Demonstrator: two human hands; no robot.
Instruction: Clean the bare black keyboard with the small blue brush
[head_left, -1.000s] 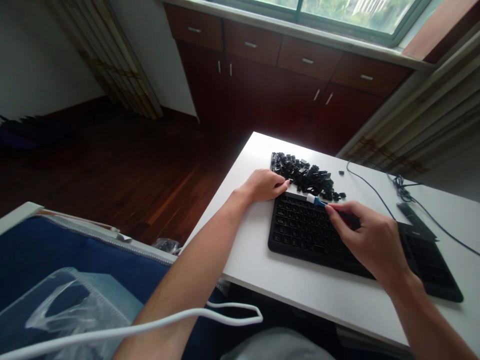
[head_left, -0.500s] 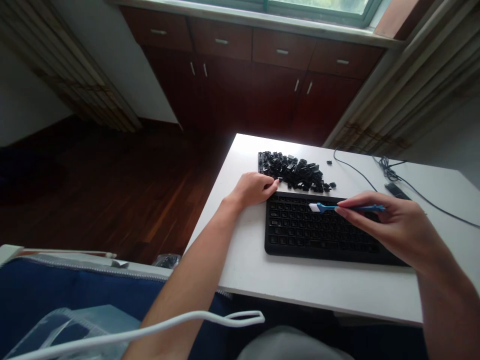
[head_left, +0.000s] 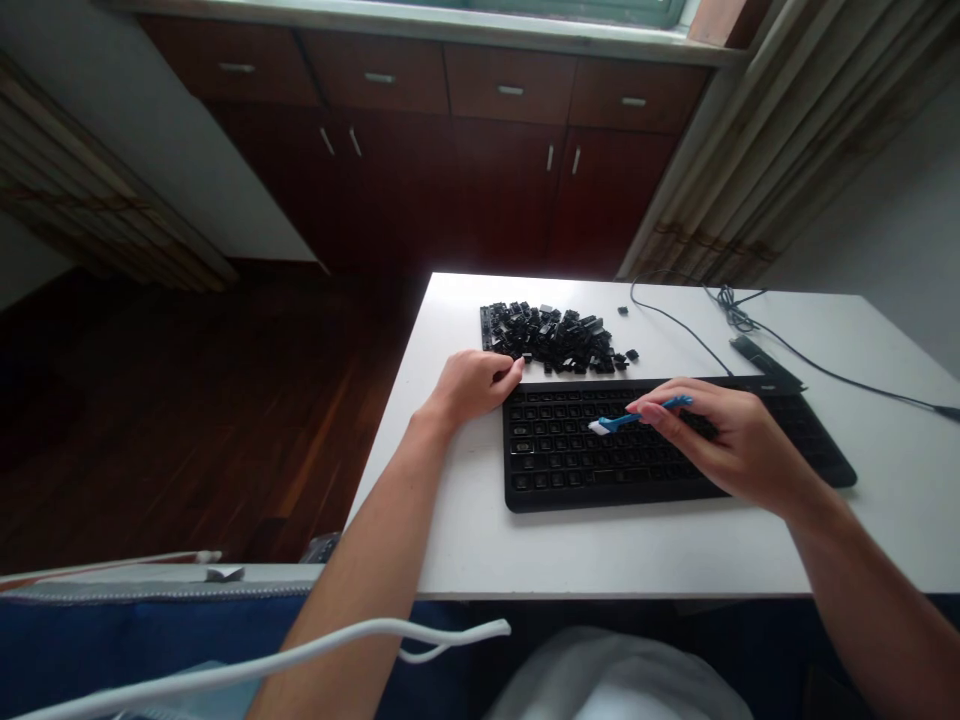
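A black keyboard (head_left: 555,490) with its keycaps off lies on the white table, its bare key wells showing. In my right hand (head_left: 739,440) is a small blue brush (head_left: 624,421), pinched between thumb and fingers. Its white bristles point left and down at the key wells; I cannot tell whether they touch. My left hand (head_left: 476,385) is closed and rests on the table at the keyboard's far left corner. Its curled fingers hide whatever may be inside. Just beyond that hand spreads a heap of loose black keycaps (head_left: 555,338).
A black strip-shaped part (head_left: 765,362) lies behind the keyboard's right end. The cable (head_left: 731,305) runs bundled across the table's back right. One stray keycap (head_left: 622,310) sits apart from the heap. A white bent rod (head_left: 300,665) crosses the near left foreground.
The view has shifted, so the table appears farther left. My right hand has drawn the brush slightly nearer to me over the key wells, tilting it. My left hand stays at the corner.
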